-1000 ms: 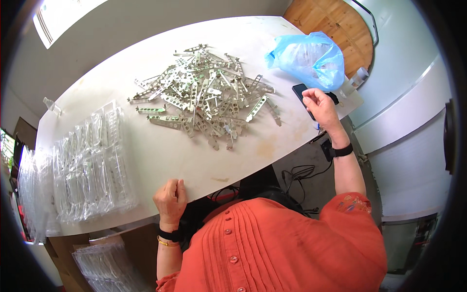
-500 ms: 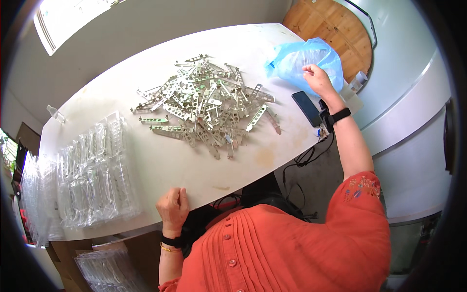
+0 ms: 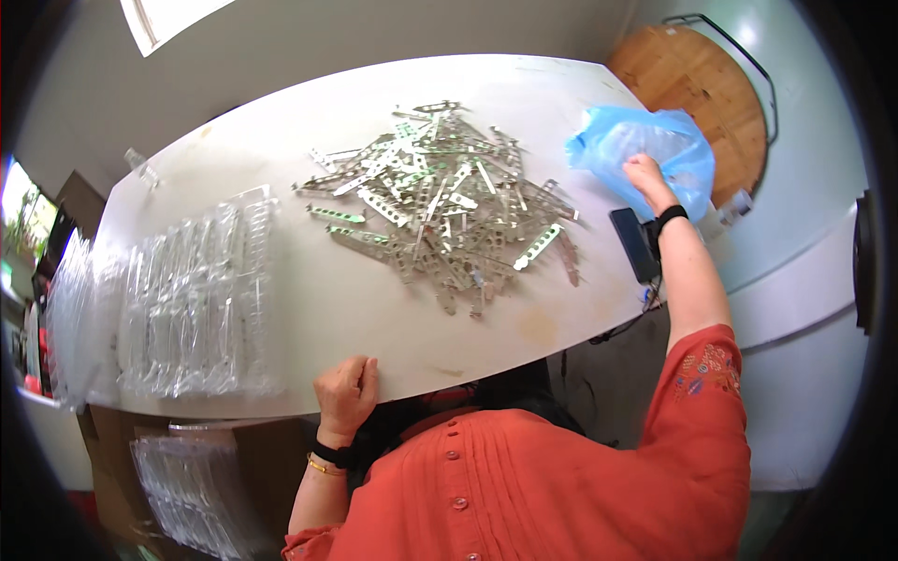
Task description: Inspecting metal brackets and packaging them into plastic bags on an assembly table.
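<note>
Two hands: right hand (image 3: 644,174) grip pinches blue plastic bag (image 3: 645,150); left hand (image 3: 346,393) grip curled shut, empty, on tabletop (image 3: 309,309) edge.

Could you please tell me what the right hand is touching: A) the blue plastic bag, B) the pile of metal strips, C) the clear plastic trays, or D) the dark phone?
A: the right hand rests on the blue plastic bag at the table's far right, apart from the other things.

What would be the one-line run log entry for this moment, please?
left hand: resting on table edge | right hand: gripping blue plastic bag | metal strips: piled mid-table
</note>
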The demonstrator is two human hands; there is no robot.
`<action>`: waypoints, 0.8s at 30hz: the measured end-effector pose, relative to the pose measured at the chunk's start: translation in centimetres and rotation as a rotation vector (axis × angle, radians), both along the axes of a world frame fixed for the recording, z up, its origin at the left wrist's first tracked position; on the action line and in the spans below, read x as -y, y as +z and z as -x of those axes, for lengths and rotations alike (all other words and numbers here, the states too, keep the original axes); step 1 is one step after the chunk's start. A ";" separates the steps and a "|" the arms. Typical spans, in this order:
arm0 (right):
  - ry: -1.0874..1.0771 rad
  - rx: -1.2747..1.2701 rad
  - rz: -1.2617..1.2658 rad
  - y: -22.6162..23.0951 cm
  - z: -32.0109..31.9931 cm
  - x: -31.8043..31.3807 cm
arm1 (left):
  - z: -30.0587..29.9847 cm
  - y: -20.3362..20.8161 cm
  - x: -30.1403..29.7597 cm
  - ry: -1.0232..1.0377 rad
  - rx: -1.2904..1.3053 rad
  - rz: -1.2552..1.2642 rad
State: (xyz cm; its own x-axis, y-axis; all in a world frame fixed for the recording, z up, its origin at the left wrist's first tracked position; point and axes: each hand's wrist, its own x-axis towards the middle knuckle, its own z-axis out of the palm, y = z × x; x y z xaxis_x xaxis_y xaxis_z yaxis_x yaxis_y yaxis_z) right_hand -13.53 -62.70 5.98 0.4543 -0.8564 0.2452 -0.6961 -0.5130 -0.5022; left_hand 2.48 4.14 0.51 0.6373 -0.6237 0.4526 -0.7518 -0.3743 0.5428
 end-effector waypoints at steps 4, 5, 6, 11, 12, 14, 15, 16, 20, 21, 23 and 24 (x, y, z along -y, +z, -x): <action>-0.002 -0.056 -0.020 -1.4 2.0 3.3 | 0.1 0.2 0.4 -0.007 -0.043 0.006; -0.013 -0.049 -0.396 -1.3 0.0 2.1 | 0.2 0.3 -0.2 0.031 -0.038 -0.003; -0.057 -0.018 -0.434 -2.1 0.6 2.8 | 0.0 0.2 -0.2 0.022 -0.044 0.007; -0.092 -0.045 -0.543 -8.0 -2.8 2.9 | 0.4 1.2 -1.1 0.087 -0.027 -0.066; -0.110 -0.067 -0.396 -8.4 3.8 8.8 | 0.0 0.6 0.1 0.004 -0.053 -0.006; -0.149 -0.168 -0.166 -6.5 7.7 13.5 | -0.5 -0.2 0.5 -0.045 -0.051 0.073; -0.109 -0.161 -0.178 -7.6 5.8 13.0 | -0.4 0.0 0.1 -0.034 -0.032 0.062; -0.082 -0.159 -0.181 -7.8 4.6 12.3 | -0.3 0.2 -0.2 -0.012 -0.026 0.048; -0.061 -0.278 -0.095 -7.4 0.4 5.6 | -0.1 0.7 -0.7 0.035 -0.010 -0.009; -0.099 -0.311 -0.016 -6.1 1.2 5.5 | -0.2 0.5 -0.3 0.012 -0.011 0.007; -0.066 -0.145 -0.030 -4.4 1.8 4.3 | -0.2 0.2 -0.2 0.016 -0.030 0.007; -0.053 -0.102 0.006 -3.6 2.1 3.9 | -0.2 0.1 -0.1 0.008 -0.043 0.009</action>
State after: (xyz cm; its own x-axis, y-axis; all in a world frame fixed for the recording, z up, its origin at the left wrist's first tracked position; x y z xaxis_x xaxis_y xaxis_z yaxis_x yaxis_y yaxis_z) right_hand -15.68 -66.62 2.34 0.4314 -0.8785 0.2051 -0.7699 -0.4770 -0.4239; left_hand 2.67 4.21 0.58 0.6610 -0.6149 0.4301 -0.7248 -0.3749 0.5780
